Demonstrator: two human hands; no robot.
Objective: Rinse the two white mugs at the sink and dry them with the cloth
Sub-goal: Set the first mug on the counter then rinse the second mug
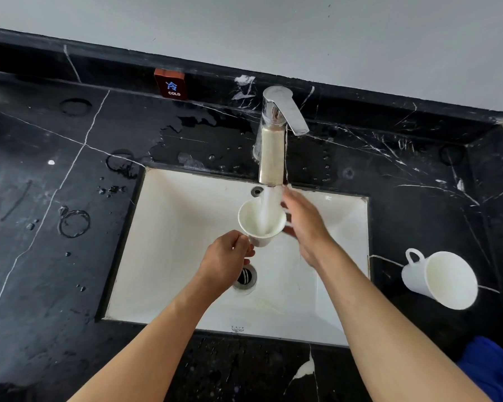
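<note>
The left hand (pixel 225 261) pinches a white mug (pixel 261 223) low on its near side, probably by the handle, though the fingers hide it, and holds it over the sink (pixel 169 256), tilted a little toward the person so the mouth faces the tap (pixel 273 134). The stream (pixel 269 210) runs straight into the cup, which is why it sits right under the spout rather than lower in the basin: the water strikes the inner wall and swirls round. The right hand (pixel 305 227) is beside the mug's far rim with its fingers loosely spread and blurred; it grasps nothing that I can see, and whether it touches the rim or the water cannot be told. It seems placed there either to steady the cup or to rub the inside. The second mug (pixel 442 278) lies on its side on the black marble table (pixel 70 158) to the right of the sink, well apart from the hands, mouth turned toward the person and handle up at the back; it looks to be waiting its turn, or perhaps draining. A blue cloth (pixel 488 367) shows at the lower right edge, near that mug, within easy reach for drying. Water rings and drops spot the table left of the basin. The rinse of the first mug appears to be under way, with drying not yet begun.
</note>
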